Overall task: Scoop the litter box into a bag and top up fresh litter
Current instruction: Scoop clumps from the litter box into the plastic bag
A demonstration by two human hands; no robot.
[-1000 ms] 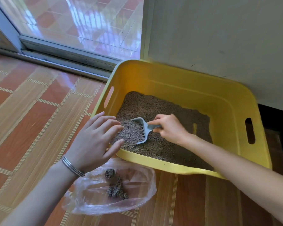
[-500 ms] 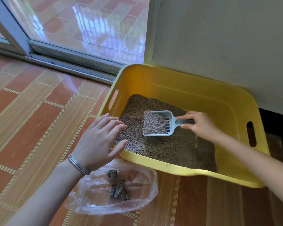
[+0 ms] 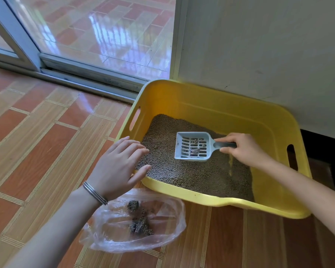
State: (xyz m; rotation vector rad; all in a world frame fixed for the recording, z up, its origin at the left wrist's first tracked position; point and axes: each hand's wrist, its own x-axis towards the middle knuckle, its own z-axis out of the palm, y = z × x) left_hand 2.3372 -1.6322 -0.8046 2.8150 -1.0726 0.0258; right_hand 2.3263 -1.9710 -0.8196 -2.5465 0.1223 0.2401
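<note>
Litter scoop [image 3: 191, 147] is hanging level, gripped by the right hand [image 3: 244, 149], seemingly to sift, while the straight-fingered left hand [image 3: 118, 167] is steadying the yellow litter box [image 3: 211, 105].

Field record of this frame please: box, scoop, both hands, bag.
litter box: yellow, against the wall
scoop: slotted, over the litter, small clump inside
right hand: grips the scoop's handle
left hand: fingers straight, over the litter box's near-left corner
bag: clear, on the floor before the box, dark clumps inside
</note>
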